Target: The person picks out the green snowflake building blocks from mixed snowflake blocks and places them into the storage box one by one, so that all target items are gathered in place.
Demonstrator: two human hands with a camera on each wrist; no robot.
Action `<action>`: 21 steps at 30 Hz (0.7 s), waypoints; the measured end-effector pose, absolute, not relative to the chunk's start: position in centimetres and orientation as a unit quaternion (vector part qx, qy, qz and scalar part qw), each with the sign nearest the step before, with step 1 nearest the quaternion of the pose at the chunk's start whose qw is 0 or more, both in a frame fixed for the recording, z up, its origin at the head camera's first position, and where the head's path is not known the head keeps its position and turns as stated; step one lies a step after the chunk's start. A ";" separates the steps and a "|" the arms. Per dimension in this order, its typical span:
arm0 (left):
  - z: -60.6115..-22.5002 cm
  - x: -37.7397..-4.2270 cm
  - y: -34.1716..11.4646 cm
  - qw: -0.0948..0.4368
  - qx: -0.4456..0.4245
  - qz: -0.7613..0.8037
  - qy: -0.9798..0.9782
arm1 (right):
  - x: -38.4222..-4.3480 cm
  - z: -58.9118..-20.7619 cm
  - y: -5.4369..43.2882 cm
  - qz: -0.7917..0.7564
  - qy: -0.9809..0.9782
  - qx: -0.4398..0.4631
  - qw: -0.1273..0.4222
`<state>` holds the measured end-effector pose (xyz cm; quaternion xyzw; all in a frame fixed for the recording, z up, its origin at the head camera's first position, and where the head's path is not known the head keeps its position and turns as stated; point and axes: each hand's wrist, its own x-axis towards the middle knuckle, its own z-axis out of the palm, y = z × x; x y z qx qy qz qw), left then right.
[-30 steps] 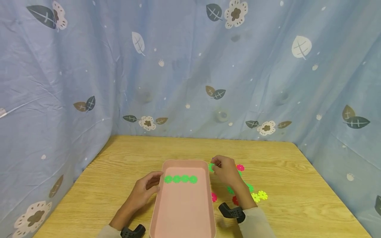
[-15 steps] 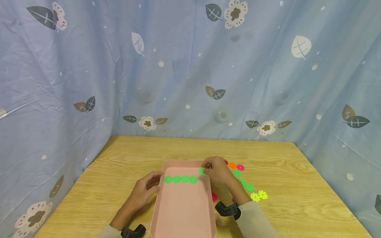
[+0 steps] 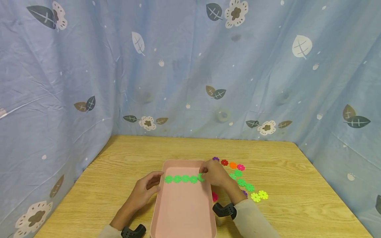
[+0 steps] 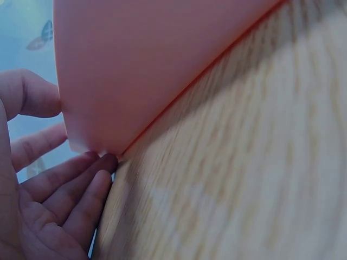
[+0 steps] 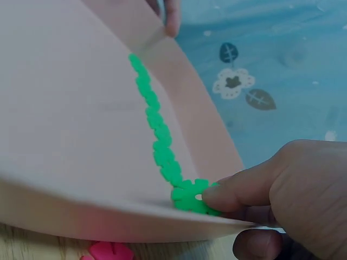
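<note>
A pink tray point(image 3: 183, 211) lies on the wooden table with a row of several green notched discs point(image 3: 177, 179) across its far part. My right hand point(image 3: 216, 174) reaches over the tray's right wall and pinches another green notched disc point(image 5: 187, 196) between thumb and finger. In the right wrist view that disc is at the near end of the row, touching or very close to the last one. Beside the tray's left wall, my left hand point(image 3: 143, 192) touches the outside with its fingertips; its fingers point(image 4: 87, 197) are loosely extended.
To the right of the tray lie loose notched discs: yellow ones point(image 3: 259, 196), green ones point(image 3: 245, 185), an orange one point(image 3: 233, 165), a red one point(image 3: 224, 162) and several others. A pink disc point(image 3: 214, 197) sits against the tray's right side. A blue patterned curtain point(image 3: 184, 66) hangs behind the table.
My right hand has carried the green disc leftward from beside the tray, over its right wall, and down to the right end of the row. The left hand and tray have stayed put.
</note>
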<state>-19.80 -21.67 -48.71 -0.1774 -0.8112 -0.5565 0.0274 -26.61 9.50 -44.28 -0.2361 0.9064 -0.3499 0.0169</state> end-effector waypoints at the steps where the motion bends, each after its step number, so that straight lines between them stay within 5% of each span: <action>1: -48.7 -19.8 -21.7 0.027 -0.175 -0.557 -0.811 | -26.6 -44.4 9.5 -0.342 0.909 -0.237 0.016; 21: -49.0 -20.0 -21.7 0.034 -0.176 -0.552 -0.815 | -26.8 -44.5 9.1 -0.271 0.932 -0.240 0.006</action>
